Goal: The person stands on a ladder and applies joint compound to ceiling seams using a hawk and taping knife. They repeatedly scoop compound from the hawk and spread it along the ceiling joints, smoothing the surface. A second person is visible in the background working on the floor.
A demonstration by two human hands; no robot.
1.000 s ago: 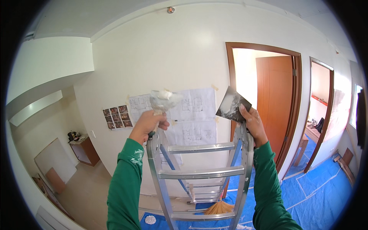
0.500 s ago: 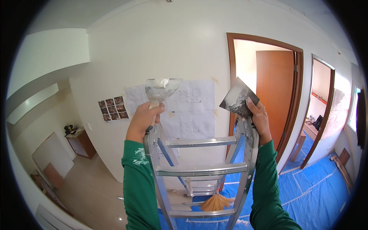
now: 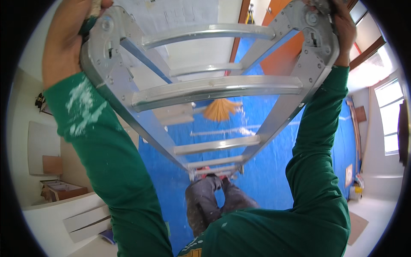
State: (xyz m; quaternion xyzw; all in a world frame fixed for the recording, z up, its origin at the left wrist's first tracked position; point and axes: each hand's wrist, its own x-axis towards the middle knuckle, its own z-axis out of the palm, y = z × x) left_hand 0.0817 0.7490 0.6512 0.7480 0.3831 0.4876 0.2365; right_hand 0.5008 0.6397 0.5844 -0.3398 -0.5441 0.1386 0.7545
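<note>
At the upper left edge my left hand (image 3: 68,34) is closed around the handle of a putty knife (image 3: 88,25); its blade lies outside the picture. The hand is against the top corner of an aluminium folding ladder (image 3: 216,92). On the ladder's other top corner, my right hand (image 3: 345,32) is partly cut off by the upper edge. A grey piece of the square filling spreader (image 3: 324,6) shows by its fingers. White smears mark my left green sleeve (image 3: 83,105). My legs (image 3: 201,201) are at the ladder's lower rungs.
Blue sheeting (image 3: 269,180) covers the floor below. A straw broom (image 3: 220,110) lies beyond the ladder. An orange door (image 3: 280,55) stands behind its right side, and a window (image 3: 387,115) is at the right. Boards and a low wooden box (image 3: 64,190) are at the left.
The view has tipped down toward the ladder and my legs. Both hands now appear at the upper edge, so the putty knife's blade and most of the spreader have left the picture.
</note>
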